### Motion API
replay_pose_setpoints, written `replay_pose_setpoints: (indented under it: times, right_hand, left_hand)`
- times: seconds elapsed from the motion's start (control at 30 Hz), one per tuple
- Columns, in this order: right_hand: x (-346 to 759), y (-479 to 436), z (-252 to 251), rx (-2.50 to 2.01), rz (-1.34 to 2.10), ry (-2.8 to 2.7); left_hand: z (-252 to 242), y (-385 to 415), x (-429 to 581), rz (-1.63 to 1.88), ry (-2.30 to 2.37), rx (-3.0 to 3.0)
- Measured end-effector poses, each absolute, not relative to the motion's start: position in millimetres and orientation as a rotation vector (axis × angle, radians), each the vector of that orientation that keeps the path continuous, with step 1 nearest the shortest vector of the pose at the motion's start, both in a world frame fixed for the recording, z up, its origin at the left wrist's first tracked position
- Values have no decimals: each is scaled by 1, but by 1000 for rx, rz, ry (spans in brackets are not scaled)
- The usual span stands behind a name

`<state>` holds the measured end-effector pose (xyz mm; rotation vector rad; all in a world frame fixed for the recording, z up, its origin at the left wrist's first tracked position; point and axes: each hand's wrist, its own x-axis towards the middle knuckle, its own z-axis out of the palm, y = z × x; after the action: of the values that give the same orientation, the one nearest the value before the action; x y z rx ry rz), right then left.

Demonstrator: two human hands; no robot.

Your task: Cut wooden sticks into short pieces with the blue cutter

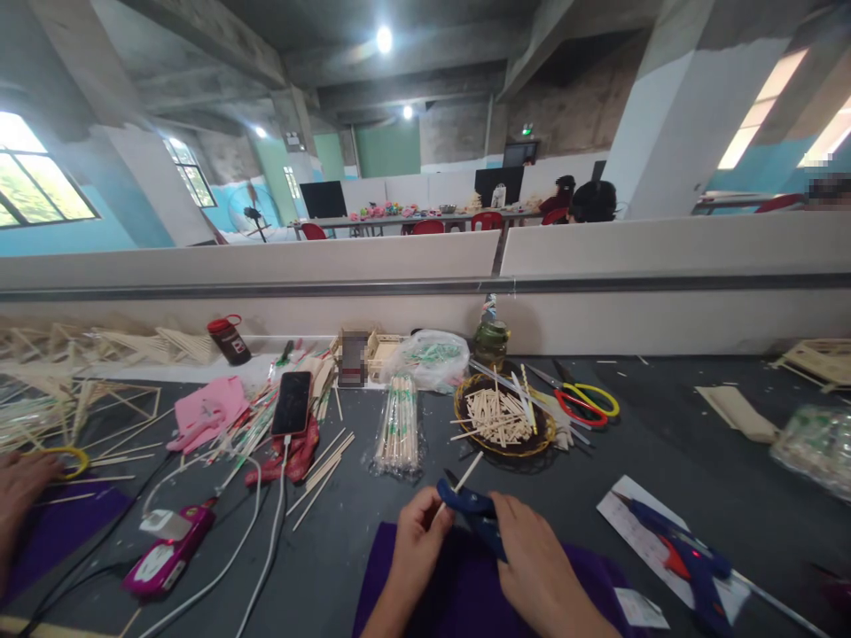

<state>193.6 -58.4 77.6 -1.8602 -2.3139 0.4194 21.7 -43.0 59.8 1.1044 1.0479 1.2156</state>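
My left hand (413, 542) pinches a thin wooden stick (465, 476) that slants up to the right. My right hand (532, 563) is closed round blue-handled cutters (471, 507), whose jaws sit at the stick. Both hands hover over a purple cloth (465, 594) at the near table edge. Just beyond them a round woven tray (465, 424) holds several short cut sticks.
A bag of sticks (397, 430), a phone (292, 401), red and yellow scissors (585, 400), a blue glue gun (684, 558) on paper, a pink charger (169, 554) with cables and a glass jar (491, 341) lie about. Another person's hand (19, 492) rests at far left.
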Motion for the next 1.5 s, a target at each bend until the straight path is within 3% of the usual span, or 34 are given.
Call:
replay_pose_setpoints:
  times: [0.5,0.8,1.03,1.2,1.33,1.5]
  right_hand:
    - [186,-59,83,-1856,400,-2302]
    - [190,-56,76,-1862,399,-2273]
    - [197,-55,58,-1954,201,-2270]
    - [197,-53,47,-1887,353,-2329]
    - [199,-44,77,-1548,374,-2310]
    - [196,-27,131,-1128,38,-2321]
  left_hand:
    - [72,-43,28,1321,1161,1055]
    - [65,-37,23,1157,1117,822]
    - [60,-30,3,1309,1157,546]
    - [72,-36,3,1251,1192,607]
    - [80,-39,5,1164,1223,735]
    - [88,-41,7,1128,1184,1043]
